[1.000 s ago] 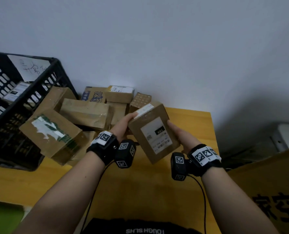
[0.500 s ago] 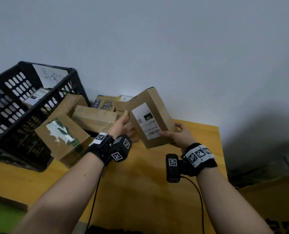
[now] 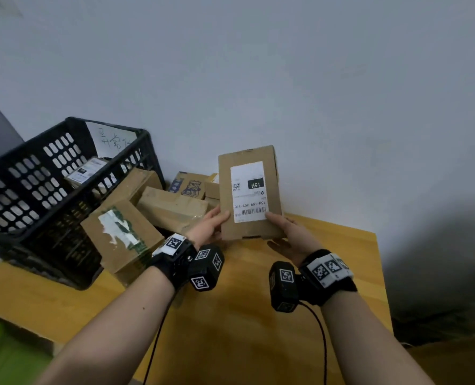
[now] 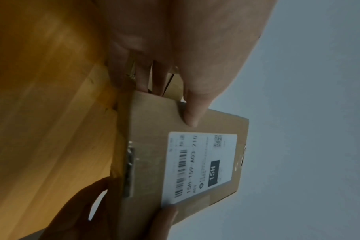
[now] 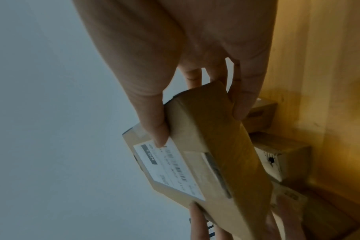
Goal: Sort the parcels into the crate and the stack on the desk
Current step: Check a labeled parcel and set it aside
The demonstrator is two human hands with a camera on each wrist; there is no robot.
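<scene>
We are pinching the box (image 3: 249, 193) upright between left hand (image 3: 209, 227) and right hand (image 3: 289, 235), label facing us, probably to read it.

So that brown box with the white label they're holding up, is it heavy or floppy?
Probably light: the labelled box is held up off the desk mostly by the thumbs and fingertips of the left hand and right hand. It looks stiff, with straight edges and no sagging. The plain cardboard likely grips well.
</scene>
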